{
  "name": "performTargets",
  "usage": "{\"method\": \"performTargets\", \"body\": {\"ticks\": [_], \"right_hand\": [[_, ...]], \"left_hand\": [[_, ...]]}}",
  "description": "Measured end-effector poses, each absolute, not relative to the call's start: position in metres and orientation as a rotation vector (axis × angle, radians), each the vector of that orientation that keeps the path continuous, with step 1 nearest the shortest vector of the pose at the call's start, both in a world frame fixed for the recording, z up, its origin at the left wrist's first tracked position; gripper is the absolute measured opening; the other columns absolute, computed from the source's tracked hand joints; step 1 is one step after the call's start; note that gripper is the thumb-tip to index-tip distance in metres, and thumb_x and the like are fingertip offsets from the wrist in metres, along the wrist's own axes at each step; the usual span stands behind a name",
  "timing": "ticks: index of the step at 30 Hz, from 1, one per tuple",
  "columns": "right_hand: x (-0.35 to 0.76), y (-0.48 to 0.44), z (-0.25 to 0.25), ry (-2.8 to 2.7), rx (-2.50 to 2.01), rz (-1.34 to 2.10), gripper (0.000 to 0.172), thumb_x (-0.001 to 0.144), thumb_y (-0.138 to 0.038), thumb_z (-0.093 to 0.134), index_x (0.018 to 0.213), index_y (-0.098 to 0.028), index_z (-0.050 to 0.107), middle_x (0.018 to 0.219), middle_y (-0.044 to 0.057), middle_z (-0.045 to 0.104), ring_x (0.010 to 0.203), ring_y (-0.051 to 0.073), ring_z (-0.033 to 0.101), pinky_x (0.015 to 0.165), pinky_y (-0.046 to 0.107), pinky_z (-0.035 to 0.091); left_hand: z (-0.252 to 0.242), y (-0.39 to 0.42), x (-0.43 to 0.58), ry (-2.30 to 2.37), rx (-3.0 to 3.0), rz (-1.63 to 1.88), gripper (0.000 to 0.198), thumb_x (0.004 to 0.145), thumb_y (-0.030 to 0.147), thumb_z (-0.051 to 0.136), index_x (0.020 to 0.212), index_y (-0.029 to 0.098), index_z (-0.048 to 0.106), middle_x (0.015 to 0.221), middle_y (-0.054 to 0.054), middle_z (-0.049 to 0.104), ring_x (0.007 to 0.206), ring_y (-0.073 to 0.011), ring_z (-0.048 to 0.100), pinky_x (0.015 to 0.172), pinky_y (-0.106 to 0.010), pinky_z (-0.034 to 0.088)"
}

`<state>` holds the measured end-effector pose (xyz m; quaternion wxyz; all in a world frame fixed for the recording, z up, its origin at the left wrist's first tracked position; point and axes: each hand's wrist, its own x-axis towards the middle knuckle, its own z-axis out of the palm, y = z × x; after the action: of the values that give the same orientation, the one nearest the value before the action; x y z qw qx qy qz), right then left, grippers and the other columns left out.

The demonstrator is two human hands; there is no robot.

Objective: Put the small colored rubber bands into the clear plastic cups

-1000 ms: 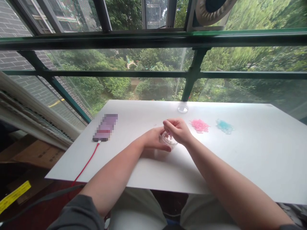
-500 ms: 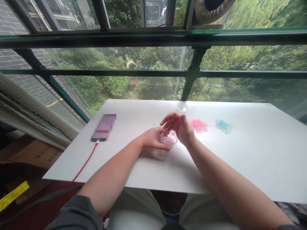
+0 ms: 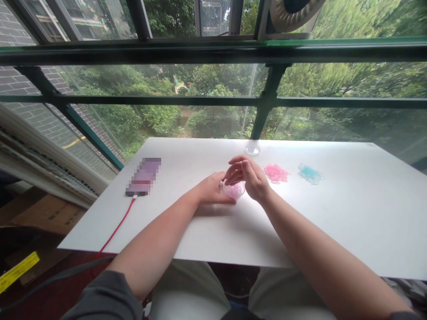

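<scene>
A small clear round container (image 3: 235, 191) with pinkish-purple pieces inside stands at the middle of the white table. My left hand (image 3: 215, 189) is wrapped round its left side, thumb along the near edge. Over the container's rim curls my right hand (image 3: 248, 175), its fingers bent down towards the opening. The right fingertips are partly hidden, and whether they pinch anything is too small to tell. Just right of that hand lies a pile of pink pieces (image 3: 275, 173), and beyond it a smaller pile of teal pieces (image 3: 310, 173).
A clear round lid (image 3: 252, 150) lies near the table's far edge. At the left rests a blurred-out phone (image 3: 144, 177) with a red cable (image 3: 118, 226) running off the front edge of the white table (image 3: 350, 222). Green railings (image 3: 167, 100) and windows stand behind.
The container, held in my left hand, is tilted or shifted slightly and looks steadier. My right hand has moved a little, its fingers now lower and closer together over the rim.
</scene>
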<state>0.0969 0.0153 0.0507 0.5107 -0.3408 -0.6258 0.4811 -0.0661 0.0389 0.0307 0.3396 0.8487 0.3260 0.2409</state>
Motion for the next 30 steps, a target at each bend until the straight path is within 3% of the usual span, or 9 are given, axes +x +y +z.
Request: {"method": "performTargets", "body": {"ticks": [6,9,14,16,20,26,30], "right_hand": [[0.111,-0.002,0.067,-1.778,-0.865,1.158,0.040,0.089,-0.052,0.035,0.113,-0.023,0.049,0.094,0.007,0.066,0.088,0.018,0.063,0.077,0.034,0.050],[0.121,-0.002,0.080,-1.800,-0.858,1.106,0.035,0.089,-0.047,0.039,0.110,-0.023,0.054,0.105,0.008,0.064,0.096,0.019,0.060,0.080,0.034,0.048],[0.146,0.023,0.071,-1.796,-1.231,0.589,0.020,0.082,-0.031,0.051,0.093,-0.020,0.063,0.092,0.006,0.064,0.076,0.017,0.059,0.070,0.031,0.046],[0.155,0.032,0.056,-1.957,-1.502,0.465,0.023,0.075,-0.026,0.059,0.096,-0.019,0.064,0.092,0.006,0.064,0.072,0.016,0.057,0.070,0.031,0.045],[0.162,0.037,0.029,-2.172,-1.699,0.457,0.039,0.067,-0.023,0.064,0.105,-0.016,0.064,0.102,0.009,0.060,0.076,0.016,0.058,0.070,0.026,0.044],[0.160,0.037,0.021,-2.111,-1.737,0.393,0.032,0.072,-0.016,0.055,0.102,-0.016,0.066,0.099,0.008,0.059,0.070,0.013,0.057,0.068,0.023,0.043],[0.160,0.040,0.019,-2.124,-1.704,0.369,0.026,0.074,-0.025,0.058,0.097,-0.020,0.068,0.093,0.006,0.058,0.070,0.013,0.056,0.069,0.024,0.042]], "left_hand": [[0.034,0.037,-0.066,0.822,2.198,0.613,0.065,0.058,0.040,0.075,0.116,0.021,0.053,0.111,-0.008,0.059,0.102,-0.0267,0.053,0.085,-0.036,0.043],[0.034,0.038,-0.068,0.860,2.173,0.654,0.069,0.058,0.044,0.075,0.118,0.020,0.052,0.114,-0.009,0.058,0.104,-0.0272,0.053,0.087,-0.037,0.044],[0.035,0.048,-0.082,1.005,2.112,0.894,0.060,0.064,0.044,0.069,0.115,0.019,0.049,0.114,-0.009,0.058,0.106,-0.0248,0.054,0.089,-0.035,0.043],[0.033,0.055,-0.088,1.104,2.079,1.007,0.060,0.066,0.043,0.068,0.117,0.019,0.047,0.116,-0.009,0.057,0.110,-0.0244,0.053,0.091,-0.036,0.042],[0.024,0.066,-0.094,1.282,2.026,1.143,0.064,0.062,0.040,0.070,0.117,0.019,0.046,0.119,-0.010,0.054,0.112,-0.0242,0.051,0.089,-0.036,0.044],[0.017,0.074,-0.096,1.405,1.927,1.268,0.065,0.061,0.039,0.071,0.117,0.019,0.045,0.119,-0.010,0.053,0.110,-0.0243,0.051,0.088,-0.037,0.045],[0.017,0.074,-0.096,1.403,1.906,1.275,0.065,0.061,0.039,0.072,0.117,0.018,0.045,0.119,-0.011,0.053,0.109,-0.0245,0.052,0.088,-0.037,0.046]]}}
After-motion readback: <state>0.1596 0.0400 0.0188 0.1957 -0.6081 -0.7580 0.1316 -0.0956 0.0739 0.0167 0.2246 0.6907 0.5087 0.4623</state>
